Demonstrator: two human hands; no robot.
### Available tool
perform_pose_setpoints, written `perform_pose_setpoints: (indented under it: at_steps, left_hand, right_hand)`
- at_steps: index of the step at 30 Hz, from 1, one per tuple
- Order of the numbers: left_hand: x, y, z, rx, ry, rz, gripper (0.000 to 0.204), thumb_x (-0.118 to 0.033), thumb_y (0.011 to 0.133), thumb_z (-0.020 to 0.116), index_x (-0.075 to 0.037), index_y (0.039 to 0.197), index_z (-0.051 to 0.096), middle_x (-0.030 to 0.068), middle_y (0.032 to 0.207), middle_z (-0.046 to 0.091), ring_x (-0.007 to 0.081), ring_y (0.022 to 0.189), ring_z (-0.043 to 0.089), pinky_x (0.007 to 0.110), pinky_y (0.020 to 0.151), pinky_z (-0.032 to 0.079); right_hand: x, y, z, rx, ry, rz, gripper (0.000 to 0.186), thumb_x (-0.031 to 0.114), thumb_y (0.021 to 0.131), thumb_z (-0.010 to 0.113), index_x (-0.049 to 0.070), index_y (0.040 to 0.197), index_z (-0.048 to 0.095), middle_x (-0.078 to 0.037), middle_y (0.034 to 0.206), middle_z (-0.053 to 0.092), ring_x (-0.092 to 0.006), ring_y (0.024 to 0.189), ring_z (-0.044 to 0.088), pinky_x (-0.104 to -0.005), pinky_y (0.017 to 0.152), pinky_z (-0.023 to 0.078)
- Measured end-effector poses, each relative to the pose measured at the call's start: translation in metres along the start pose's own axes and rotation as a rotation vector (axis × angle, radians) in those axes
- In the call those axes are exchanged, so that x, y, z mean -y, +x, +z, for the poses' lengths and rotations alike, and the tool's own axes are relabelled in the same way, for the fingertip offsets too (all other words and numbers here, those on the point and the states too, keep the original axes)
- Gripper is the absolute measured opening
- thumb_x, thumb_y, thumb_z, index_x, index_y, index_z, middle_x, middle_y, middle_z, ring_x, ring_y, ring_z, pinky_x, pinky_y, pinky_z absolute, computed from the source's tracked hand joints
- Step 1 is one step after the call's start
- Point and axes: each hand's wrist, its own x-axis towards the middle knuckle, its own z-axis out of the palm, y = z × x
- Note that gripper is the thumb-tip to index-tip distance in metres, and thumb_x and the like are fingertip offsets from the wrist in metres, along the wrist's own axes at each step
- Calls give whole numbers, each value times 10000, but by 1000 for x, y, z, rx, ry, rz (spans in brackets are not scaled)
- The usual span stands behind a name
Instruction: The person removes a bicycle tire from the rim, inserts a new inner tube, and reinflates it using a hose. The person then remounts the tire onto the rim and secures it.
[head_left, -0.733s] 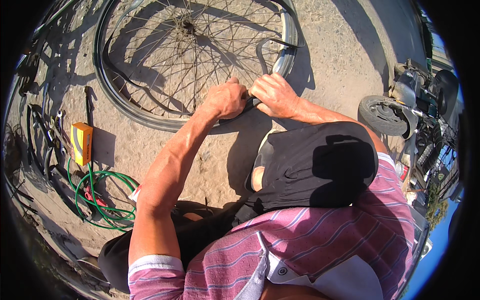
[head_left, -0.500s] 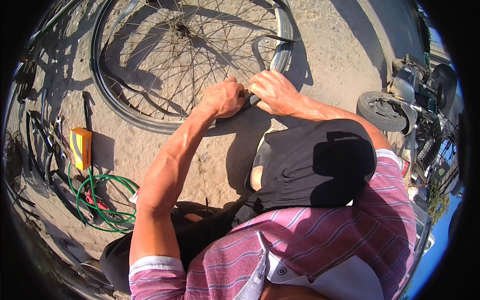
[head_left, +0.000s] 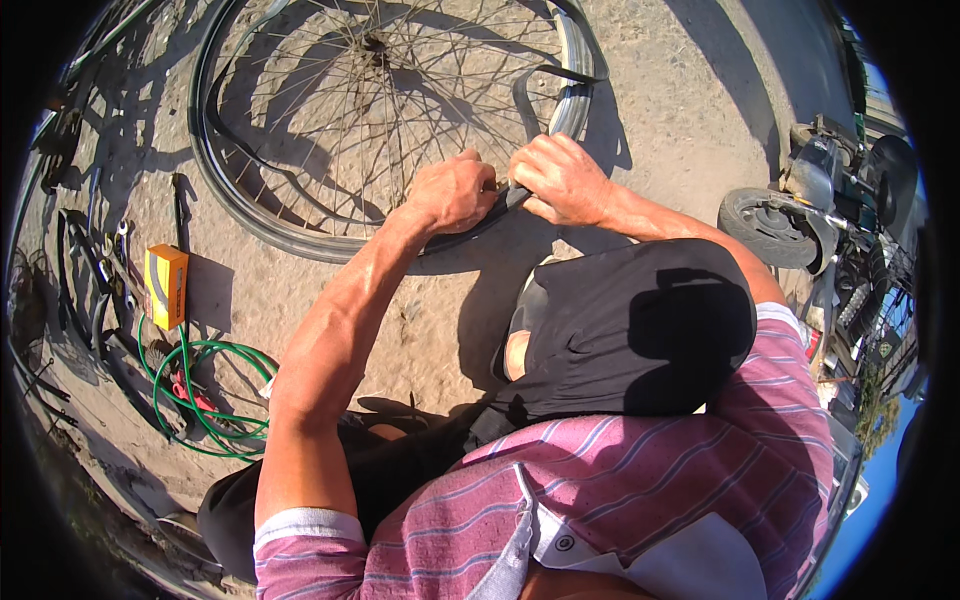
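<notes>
A spoked bicycle wheel [head_left: 373, 50] lies flat on the ground in front of me, with a black tyre [head_left: 300, 242] around its rim. A thin black inner tube [head_left: 545, 72] hangs loose in loops across the spokes and over the right side of the tyre. My left hand [head_left: 455, 192] is closed over the tyre's near edge, its fingers curled away from view. Just right of it, my right hand [head_left: 562, 180] pinches a dark stretch of the inner tube at the rim. What lies under both palms is hidden.
To the left stand a yellow box [head_left: 165, 286] and a coiled green hose [head_left: 215, 400], with a wrench [head_left: 123, 240] and other tools nearby. A motorcycle wheel [head_left: 770, 228] and machine parts are at the right. My bent knee [head_left: 640, 320] is close below the right hand.
My right hand has moved slightly right, away from the left, and more black tube shows between them. The wheel appears a little higher and further right in the picture.
</notes>
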Motion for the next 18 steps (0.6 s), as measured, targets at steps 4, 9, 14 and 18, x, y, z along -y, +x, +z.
perform_pose_setpoints:
  at_steps: [4,9,14,18]
  left_hand:
    - [-1,6,8,-112,-47,-94,267,-307,973,645,-119,1099,786,200,1159,731,404,1116,701,508,945,557]
    - [-21,19,-2,73,6,-260,298,-298,976,623,-133,1135,814,194,1167,770,389,1124,728,492,957,571]
    - [-21,18,-1,71,-38,-351,303,-303,971,638,-166,1171,819,189,1174,776,384,1129,733,485,966,572]
    - [-20,17,3,35,-82,-325,326,-317,974,615,-183,1196,812,165,1155,790,375,1113,740,492,973,570]
  right_hand:
    - [-2,3,0,-32,70,-5,482,173,653,891,81,1039,619,-68,1143,653,-298,1061,613,-432,899,466]
    - [8,-5,-1,-74,63,67,451,177,685,894,82,1036,628,-71,1130,648,-309,1069,613,-451,905,481]
    - [47,-25,-4,-128,373,509,327,240,774,887,61,920,655,-90,937,665,-313,881,652,-446,790,517]
    - [36,-21,27,463,1268,1356,781,743,1009,565,-17,860,662,-53,746,592,-128,627,496,-337,547,396]
